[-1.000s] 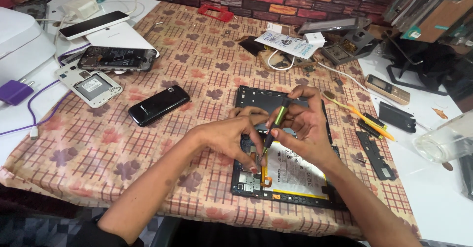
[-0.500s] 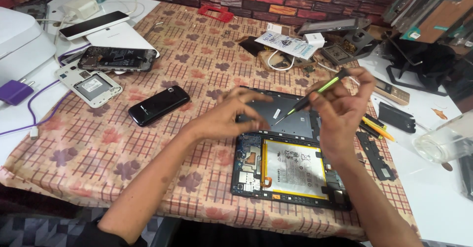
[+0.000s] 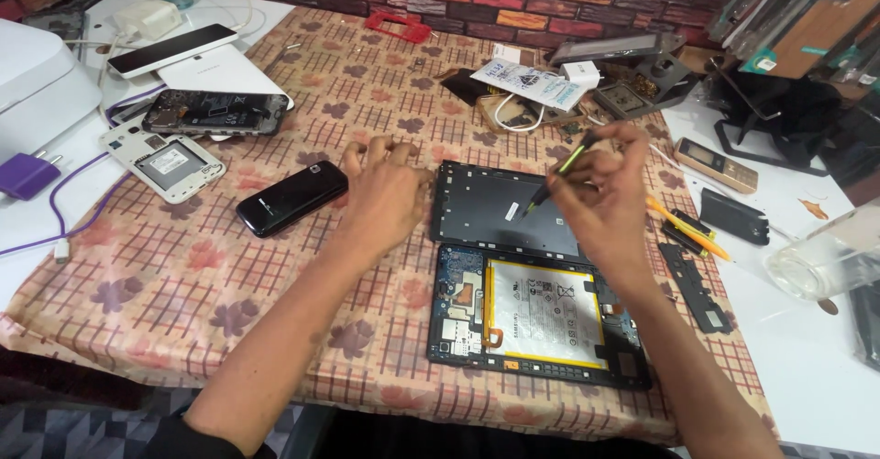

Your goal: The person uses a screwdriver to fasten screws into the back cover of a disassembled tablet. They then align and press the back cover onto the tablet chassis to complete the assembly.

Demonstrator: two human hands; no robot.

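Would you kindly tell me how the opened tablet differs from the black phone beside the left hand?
The opened tablet shows its battery and circuit boards; the black phone is closed and glossy. The tablet is larger and lies square to the table edge; the phone lies slanted. Both rest flat on the patterned tablecloth.

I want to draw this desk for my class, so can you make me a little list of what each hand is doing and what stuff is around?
right hand: holds a thin yellow-green screwdriver, raised over the black back cover
left hand: fingers spread, empty, beside the back cover
opened tablet: lies flat with its yellow-edged battery showing, just below the cover
black phone: left of the left hand
table cover: checked cloth with flowers
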